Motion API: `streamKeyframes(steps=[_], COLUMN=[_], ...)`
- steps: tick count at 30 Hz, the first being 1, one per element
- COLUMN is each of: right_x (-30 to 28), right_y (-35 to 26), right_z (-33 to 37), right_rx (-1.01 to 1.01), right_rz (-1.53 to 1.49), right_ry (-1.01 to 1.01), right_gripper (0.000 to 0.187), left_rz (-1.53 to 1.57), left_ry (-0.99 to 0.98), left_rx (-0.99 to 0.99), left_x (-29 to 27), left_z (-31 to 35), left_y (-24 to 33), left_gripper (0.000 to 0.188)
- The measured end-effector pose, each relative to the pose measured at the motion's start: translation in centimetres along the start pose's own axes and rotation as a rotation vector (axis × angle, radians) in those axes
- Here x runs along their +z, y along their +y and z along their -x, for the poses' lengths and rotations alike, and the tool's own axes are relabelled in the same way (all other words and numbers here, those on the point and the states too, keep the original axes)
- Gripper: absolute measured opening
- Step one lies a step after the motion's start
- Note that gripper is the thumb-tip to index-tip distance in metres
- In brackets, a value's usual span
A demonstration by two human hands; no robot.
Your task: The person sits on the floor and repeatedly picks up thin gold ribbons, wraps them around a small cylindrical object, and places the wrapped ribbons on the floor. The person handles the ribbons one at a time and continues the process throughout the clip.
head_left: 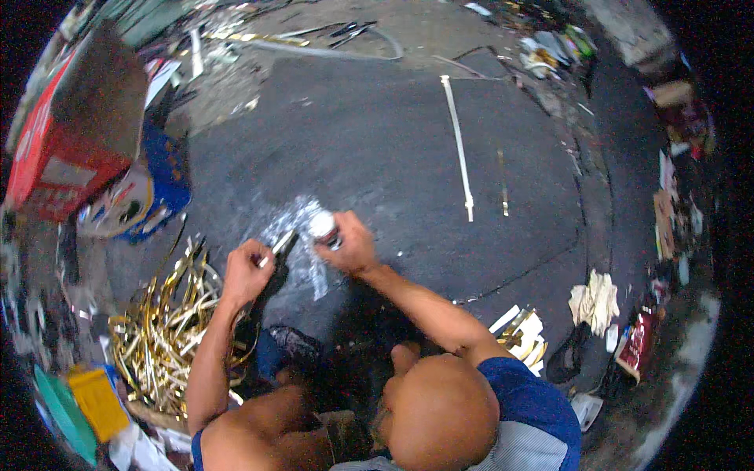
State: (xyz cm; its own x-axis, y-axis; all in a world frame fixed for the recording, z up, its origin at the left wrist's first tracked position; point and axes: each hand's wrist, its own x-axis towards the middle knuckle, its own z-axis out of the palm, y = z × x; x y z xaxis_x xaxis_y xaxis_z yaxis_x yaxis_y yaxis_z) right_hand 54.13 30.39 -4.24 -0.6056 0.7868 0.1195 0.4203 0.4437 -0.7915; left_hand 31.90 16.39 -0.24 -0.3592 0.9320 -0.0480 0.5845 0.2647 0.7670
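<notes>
Over the dark mat [377, 149], my left hand [250, 271] pinches a short, slim pale stick [280, 242] with a dark end; blur hides its exact kind. My right hand [353, 245] is closed around a small jar [323, 226] with a white top and a darker body. The two hands are close together but apart, the stick's tip just left of the jar. Beneath them a patch of white smears [302, 216] marks the mat. Nearest my left forearm lies a tangled heap of gold and white strips [165, 330].
A red carton [67, 149] and a blue box [161, 184] stand at the left. One long white strip [458, 141] and a thinner strip [503, 184] lie on the mat. At the right are a white-and-gold bundle [522, 337], a pale crumpled cloth [594, 304] and a red packet [638, 341].
</notes>
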Motion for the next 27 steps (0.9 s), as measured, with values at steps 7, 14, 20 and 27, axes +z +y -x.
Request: streamKeyframes(steps=[7,14,20,27], right_x=[-2.1,-0.6,-0.6,-5.9], right_y=[1.9,-4.3,-3.4,1.2], right_z=[-0.6,0.2,1.3,1.5], right_rx=[0.294,0.16,0.278,0.353], right_rz=[-0.719,-0.582,-0.336,-0.422], right_ry=[0.294,0.242,0.173,0.409], right_gripper=[0.059,0.059,0.059,0.059], left_rz=[0.708,1.178,1.654,0.34], left_ry=[-0.052,-0.162,-0.343,-0.206], left_rx=[-0.445,-0.604,-0.579,-0.255], left_x=[3.6,6.2,5.0,5.2], left_z=[1.5,2.5,4.6,-1.1], left_y=[0.5,0.2,-0.7,-0.1], left_gripper=[0.036,0.042,0.052,0.018])
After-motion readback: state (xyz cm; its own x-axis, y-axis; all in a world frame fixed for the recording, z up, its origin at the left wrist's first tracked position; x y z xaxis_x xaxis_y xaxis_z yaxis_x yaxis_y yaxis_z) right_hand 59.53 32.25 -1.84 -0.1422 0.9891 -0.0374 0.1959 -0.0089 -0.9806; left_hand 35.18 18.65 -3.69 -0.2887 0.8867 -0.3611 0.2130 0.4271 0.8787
